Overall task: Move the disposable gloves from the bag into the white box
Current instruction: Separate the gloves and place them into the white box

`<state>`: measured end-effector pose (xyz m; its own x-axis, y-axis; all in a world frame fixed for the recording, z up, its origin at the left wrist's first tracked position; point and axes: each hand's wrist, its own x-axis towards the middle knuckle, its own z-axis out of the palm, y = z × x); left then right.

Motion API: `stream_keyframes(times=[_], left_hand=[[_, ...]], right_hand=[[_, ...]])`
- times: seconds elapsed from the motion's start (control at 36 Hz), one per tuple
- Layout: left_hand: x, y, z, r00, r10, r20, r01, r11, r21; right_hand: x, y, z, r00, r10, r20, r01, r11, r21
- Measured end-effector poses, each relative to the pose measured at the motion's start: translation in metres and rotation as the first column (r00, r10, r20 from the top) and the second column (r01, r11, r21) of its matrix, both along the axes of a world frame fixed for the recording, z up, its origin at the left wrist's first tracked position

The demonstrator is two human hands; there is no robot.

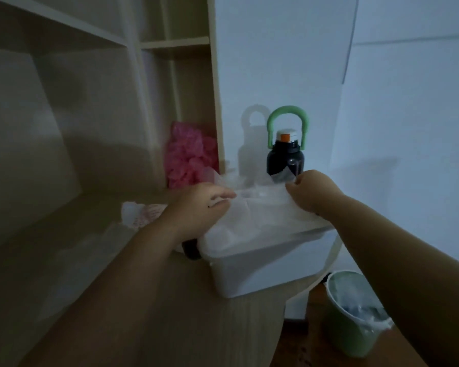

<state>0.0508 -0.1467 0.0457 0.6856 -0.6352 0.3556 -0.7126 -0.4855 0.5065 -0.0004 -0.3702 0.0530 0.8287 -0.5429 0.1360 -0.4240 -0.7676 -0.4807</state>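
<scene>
**Box** (263, 266): white plastic, rectangular, standing upright, open at the top, its mouth filled.

**Gloves** (249, 215): thin, translucent, whitish film in a crumpled heap. They sat in the top of the box, rose above its rim and draped over its near-left corner. The left hand (196, 205) rested on the heap's left side, and the right hand (310, 192) pinched a raised edge above the box's far right.

**Bag** (141, 213): clear film with red print, crumpled, lying low to the left of the box and apart from it.
</scene>
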Motion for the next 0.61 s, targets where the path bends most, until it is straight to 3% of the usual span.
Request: stream_keyframes(times=[0.14,0.28,0.39,0.5,0.61], left_hand=[[0.002,-0.021,0.002,1.0,0.007,0.023,-0.013,0.967,0.256],[0.005,-0.033,0.004,0.999,0.038,0.019,-0.043,0.896,0.442],[0.005,-0.038,0.006,0.998,0.064,0.014,-0.063,0.876,0.478],[0.008,-0.04,0.003,0.994,0.07,0.087,-0.106,0.833,0.543],[0.014,-0.048,-0.004,0.999,0.044,0.008,-0.034,0.626,0.779]], right_hand=[[-0.004,-0.022,-0.006,0.999,0.012,-0.052,-0.02,0.988,-0.152],[-0.018,-0.021,0.006,0.996,0.016,0.084,0.003,0.976,-0.217],[-0.019,-0.005,0.014,0.952,0.261,0.158,-0.22,0.946,-0.237],[-0.008,0.008,0.007,0.896,0.439,-0.065,-0.443,0.892,-0.088],[0.008,0.004,-0.009,0.792,0.397,-0.464,-0.506,0.852,-0.133]])
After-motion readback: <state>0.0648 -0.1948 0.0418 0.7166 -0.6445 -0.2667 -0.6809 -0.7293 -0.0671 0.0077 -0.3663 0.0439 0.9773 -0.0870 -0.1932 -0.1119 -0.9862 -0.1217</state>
